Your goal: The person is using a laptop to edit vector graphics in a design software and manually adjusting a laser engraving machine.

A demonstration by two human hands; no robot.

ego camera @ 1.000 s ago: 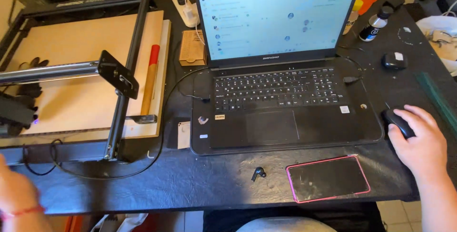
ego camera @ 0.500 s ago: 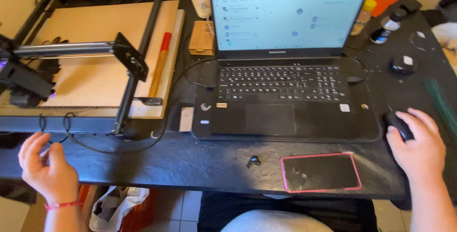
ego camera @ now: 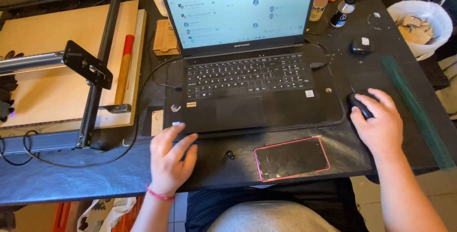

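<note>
Head view: I am resting my right hand (ego camera: 381, 125) over the one black mouse (ego camera: 360, 104), fingers curled around it, its long axis running away from me. My left hand (ego camera: 170, 163) is hovering with fingers spread wide, holding nothing, just before the laptop (ego camera: 252, 89) front edge. One pink-edged phone (ego camera: 291, 158) is lying on the surface between both hands.
</note>
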